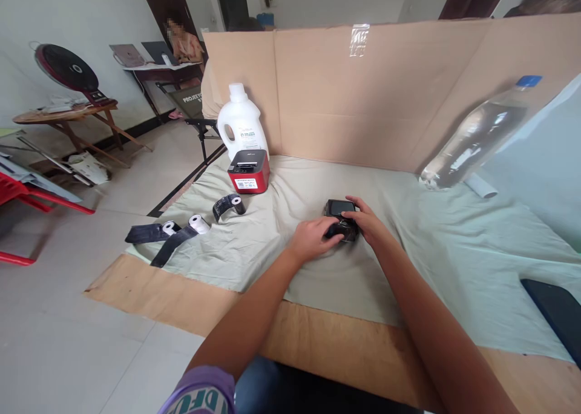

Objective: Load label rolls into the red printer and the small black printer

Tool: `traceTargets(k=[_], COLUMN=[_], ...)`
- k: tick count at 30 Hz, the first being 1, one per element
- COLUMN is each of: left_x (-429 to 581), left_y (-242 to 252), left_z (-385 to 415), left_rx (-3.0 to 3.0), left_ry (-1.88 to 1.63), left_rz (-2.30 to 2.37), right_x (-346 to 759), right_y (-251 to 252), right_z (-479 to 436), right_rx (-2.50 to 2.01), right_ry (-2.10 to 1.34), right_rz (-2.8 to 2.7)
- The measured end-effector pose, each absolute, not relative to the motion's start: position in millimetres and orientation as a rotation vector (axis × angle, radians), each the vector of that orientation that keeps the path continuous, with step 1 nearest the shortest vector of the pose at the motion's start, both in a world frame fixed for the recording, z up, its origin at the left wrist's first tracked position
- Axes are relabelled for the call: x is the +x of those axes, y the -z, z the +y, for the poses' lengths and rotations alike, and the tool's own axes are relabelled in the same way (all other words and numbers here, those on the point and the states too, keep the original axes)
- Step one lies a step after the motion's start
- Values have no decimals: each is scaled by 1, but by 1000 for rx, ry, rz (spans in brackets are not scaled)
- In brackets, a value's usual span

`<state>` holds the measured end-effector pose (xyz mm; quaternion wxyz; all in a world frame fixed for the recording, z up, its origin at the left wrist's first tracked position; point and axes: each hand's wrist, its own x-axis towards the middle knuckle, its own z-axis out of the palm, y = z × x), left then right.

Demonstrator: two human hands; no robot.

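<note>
A small black printer (340,210) sits on the pale green cloth (454,256) in the middle of the table. My left hand (311,237) grips its near left side with curled fingers. My right hand (370,221) holds its right side, the fingers wrapped over the top edge. Both hands hide the printer's front half.
A red and black printer (248,170) and a white jug (240,123) stand at the back left. Three paper rolls (200,223) with dark strips lie left. A clear water bottle (481,132) leans on the cardboard wall (363,99). A dark flat object (556,317) lies at the right edge. A person sits far back.
</note>
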<state>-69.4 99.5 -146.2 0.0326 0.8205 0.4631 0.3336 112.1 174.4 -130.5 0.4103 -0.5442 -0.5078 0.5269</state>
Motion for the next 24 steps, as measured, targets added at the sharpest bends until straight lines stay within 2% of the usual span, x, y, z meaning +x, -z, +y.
traceTargets(k=[3, 9, 24], left_x=[-74, -75, -71], left_y=[148, 157, 156], left_z=[105, 114, 112], left_rx=[2352, 2383, 2385], left_ry=[-996, -782, -872], left_rz=[1605, 1723, 1678], right_x=[114, 117, 151], right_y=[131, 133, 140], right_z=[175, 176, 193], right_rx=[-1388, -1391, -1271], right_ry=[-1334, -1333, -1548], right_rz=[-1291, -1329, -1360])
